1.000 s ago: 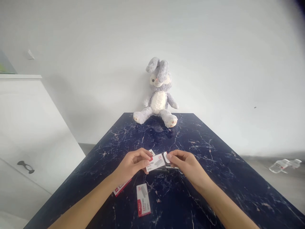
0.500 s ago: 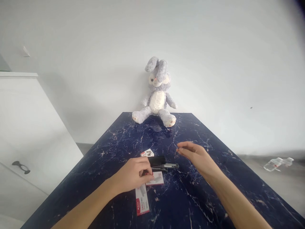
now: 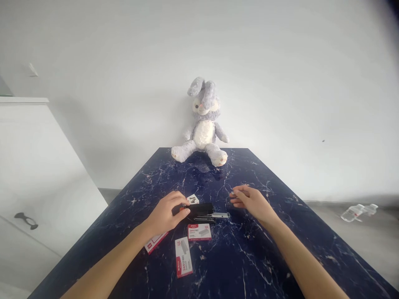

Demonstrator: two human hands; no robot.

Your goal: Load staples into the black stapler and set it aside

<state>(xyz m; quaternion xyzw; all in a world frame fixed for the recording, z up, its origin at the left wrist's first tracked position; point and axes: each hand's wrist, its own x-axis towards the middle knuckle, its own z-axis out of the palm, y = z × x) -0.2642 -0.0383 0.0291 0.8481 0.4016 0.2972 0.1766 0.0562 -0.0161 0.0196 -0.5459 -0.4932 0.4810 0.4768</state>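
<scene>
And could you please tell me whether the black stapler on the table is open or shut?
The stapler is open: its silver rail lies exposed, sticking out past the black cover.

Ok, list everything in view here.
Stapler: one, black and silver, mid-table
Flat boxes: two, red and white, nearer than the stapler
Partly hidden box: one, red and white, left of those
Small box: one, mostly white, behind the stapler
Plush rabbit: one, grey and cream, table's far end
Table: one, dark blue, centre
Cabinet: one, white with dark handle, left
Bottles: apparently two, clear, floor at right
Wall: one, pale grey, behind
Left hand: one, bare, at stapler's left end
Right hand: one, bare, right of stapler
</scene>
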